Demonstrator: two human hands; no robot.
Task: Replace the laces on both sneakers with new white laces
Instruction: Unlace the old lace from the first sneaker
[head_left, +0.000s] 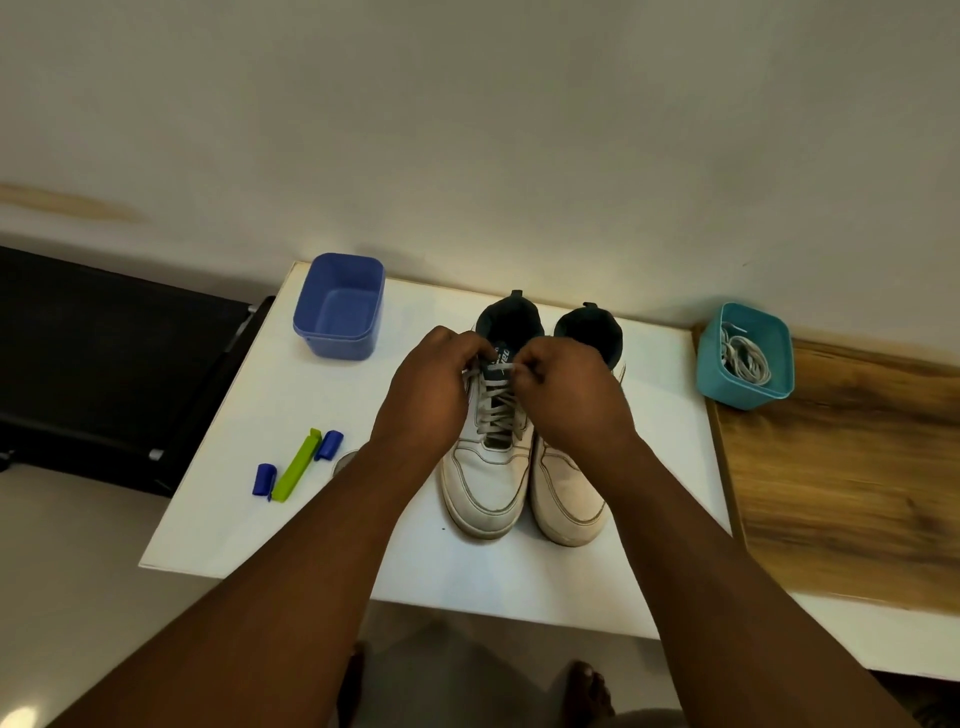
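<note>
So you've got a white table (234, 519) pushed up against a pale wall (467, 130), with a wooden worktop (841, 493) butting its right edge and something black and flat (104, 353) off its left edge. Dead centre, toward the back edge, sit your two white sneakers (524, 447), side by side and touching, toes pointing at you and the dark heel openings facing the wall. The left sneaker (485, 483) has grey-white laces (496, 410) criss-crossed up the tongue; the right sneaker (569, 493) is mostly hidden under your wrist so I can't tell how it's laced. Both your arms come in from the near edge and meet over the top eyelets of the left sneaker. Your left hand (426, 395) has its fingers curled in and pinches the lace on its side, and your right hand (571, 400) does the same, fingertips nipped on a short white bit of lace stretched across the tongue. Near the back left corner there's a blue tub (340, 306), standing upright. A teal tub (745, 356) sits at the back of the wooden worktop, just past the table's right edge, with a bundle of new white laces (745, 358) coiled inside. Near the left edge lies a green clip (296, 473) with two small blue clips (328, 445) beside it, one at each end.
</note>
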